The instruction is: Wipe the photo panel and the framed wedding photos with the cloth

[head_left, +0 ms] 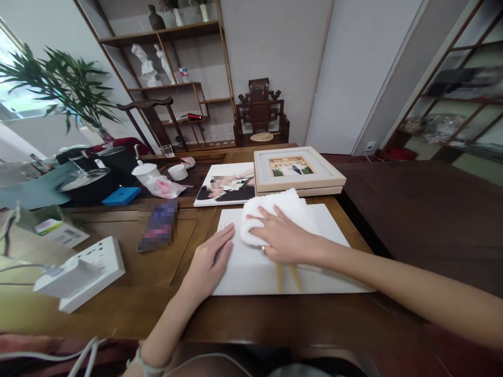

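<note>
A white flat panel [251,280] lies on the wooden table in front of me, with two yellowish strips [288,280] showing near its front edge. Bunched on the panel is a fluffy white towel [288,201]. My right hand [281,238], wearing a ring, grips this towel from above and presses it down, fingers spread into its folds. At the panel's left edge rests my left hand [212,259], its fingers stretched out flat with nothing in them. The towel and right forearm cover part of the panel.
Behind the panel are framed pictures [334,175] stacked at the table's right edge and a photo print [204,193]. Leftward lie a patterned packet [159,225], a blue block [121,196], a teapot [144,170], a black pot [84,186] and a white power strip [113,262] with cables.
</note>
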`<state>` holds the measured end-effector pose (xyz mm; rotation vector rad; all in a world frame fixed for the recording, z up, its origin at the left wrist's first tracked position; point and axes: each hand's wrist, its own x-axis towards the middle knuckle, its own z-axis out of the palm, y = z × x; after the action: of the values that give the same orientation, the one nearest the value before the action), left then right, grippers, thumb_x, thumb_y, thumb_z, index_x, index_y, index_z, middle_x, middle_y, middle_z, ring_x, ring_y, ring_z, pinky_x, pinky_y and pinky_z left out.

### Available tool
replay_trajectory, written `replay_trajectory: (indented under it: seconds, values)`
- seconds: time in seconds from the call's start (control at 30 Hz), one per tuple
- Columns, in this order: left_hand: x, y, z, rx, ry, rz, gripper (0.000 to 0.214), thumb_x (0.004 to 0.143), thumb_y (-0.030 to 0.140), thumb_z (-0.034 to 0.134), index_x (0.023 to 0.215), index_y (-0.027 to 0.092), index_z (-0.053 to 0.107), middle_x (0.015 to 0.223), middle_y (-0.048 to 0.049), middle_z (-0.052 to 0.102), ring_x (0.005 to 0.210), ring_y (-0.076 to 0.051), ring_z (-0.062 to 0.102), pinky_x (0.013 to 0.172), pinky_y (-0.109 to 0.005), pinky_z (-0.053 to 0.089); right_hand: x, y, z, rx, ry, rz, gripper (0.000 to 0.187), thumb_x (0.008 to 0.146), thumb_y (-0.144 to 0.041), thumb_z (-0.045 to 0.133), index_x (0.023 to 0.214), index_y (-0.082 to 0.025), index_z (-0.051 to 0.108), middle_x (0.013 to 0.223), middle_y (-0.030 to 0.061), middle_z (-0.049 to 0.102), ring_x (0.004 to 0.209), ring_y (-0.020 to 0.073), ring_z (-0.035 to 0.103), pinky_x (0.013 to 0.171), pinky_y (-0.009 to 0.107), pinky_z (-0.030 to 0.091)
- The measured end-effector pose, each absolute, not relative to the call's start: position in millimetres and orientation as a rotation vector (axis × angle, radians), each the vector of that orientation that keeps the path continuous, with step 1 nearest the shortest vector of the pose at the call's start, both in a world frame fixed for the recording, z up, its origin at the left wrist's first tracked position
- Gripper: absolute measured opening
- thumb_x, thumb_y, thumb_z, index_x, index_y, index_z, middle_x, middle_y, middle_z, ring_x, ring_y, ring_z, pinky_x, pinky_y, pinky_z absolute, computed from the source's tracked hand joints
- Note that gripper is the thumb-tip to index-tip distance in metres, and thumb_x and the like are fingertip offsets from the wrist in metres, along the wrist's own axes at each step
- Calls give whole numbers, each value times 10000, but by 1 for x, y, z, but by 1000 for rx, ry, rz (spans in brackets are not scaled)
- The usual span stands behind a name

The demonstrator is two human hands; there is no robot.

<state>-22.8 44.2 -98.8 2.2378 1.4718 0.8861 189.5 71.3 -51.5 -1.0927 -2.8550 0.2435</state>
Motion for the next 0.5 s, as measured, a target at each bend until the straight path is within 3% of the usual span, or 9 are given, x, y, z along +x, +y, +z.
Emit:
replay_trajectory:
  seconds: [0.13,0.3,0.4,0.5]
  values:
    - [-23,45,-99,2250,1477,881,417,919,313,397,1247,121,568,1372,-100,502,1321,-219,401,1104,-424,322,179,59,-53,-1095,-2889,225,482,776,-145,487,1252,-161,558,1468,193,322,1355,443,152,1008,705,130]
    - [-23,47,-100,2195,1493,864,435,925,320,364,1226,93,581,1350,-117,523,1293,-212,442,1099,-404,333,182,0,-51,-710,-2952,321,319,785,-226,542,1079,-201,662,1469,190,317,1338,470,179,1020,696,111]
    - [-23,47,-100,2179,1499,869,437,927,330,359,1217,98,589,1346,-112,530,1289,-209,449,1102,-401,329,189,-11,-48,-635,-2963,413,299,784,-269,562,1060,-209,660,1463,169,343,1341,443,209,1039,664,146]
    - [-23,46,-101,2169,1504,862,442,929,341,362,1217,94,588,1348,-117,528,1290,-208,449,1108,-399,319,194,8,-44,-774,-2937,466,399,757,-198,554,1151,-204,614,1451,167,368,1355,391,218,1055,634,152]
